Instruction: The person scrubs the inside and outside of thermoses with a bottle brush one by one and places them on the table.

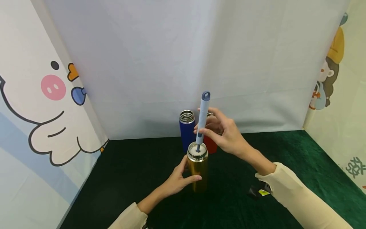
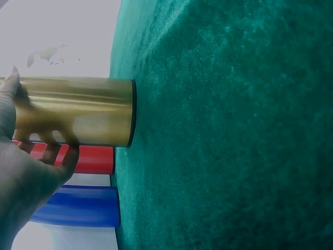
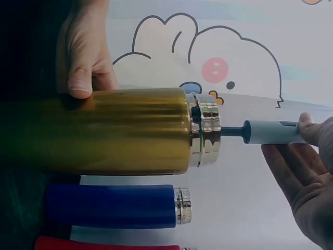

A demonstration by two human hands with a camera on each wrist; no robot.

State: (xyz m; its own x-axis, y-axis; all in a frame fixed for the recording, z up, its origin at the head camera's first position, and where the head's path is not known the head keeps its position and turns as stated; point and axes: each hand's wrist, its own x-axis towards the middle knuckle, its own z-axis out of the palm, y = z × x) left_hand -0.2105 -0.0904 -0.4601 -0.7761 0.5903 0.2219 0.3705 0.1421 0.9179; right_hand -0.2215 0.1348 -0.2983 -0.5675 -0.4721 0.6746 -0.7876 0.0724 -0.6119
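A gold thermos bottle (image 1: 198, 171) stands uncapped on the dark green cloth, with a silver threaded neck. My left hand (image 1: 180, 179) grips its body from the left, thumb across the front and fingers round the far side, as the left wrist view shows. My right hand (image 1: 224, 132) pinches the light blue handle of a bottle brush (image 1: 203, 111) between thumb and fingers. The brush stands nearly upright over the bottle, its dark loop at the top. Its thin dark shaft goes into the mouth, where white material fills the opening; anything lower is hidden by the bottle wall.
Behind the gold bottle stand an open blue bottle (image 1: 187, 130) and a red bottle (image 1: 211, 144), partly covered by my right hand. A white curtain (image 1: 143, 79) rises at the back, with cartoon-printed panels on both sides. Green cloth (image 1: 286, 149) covers the table.
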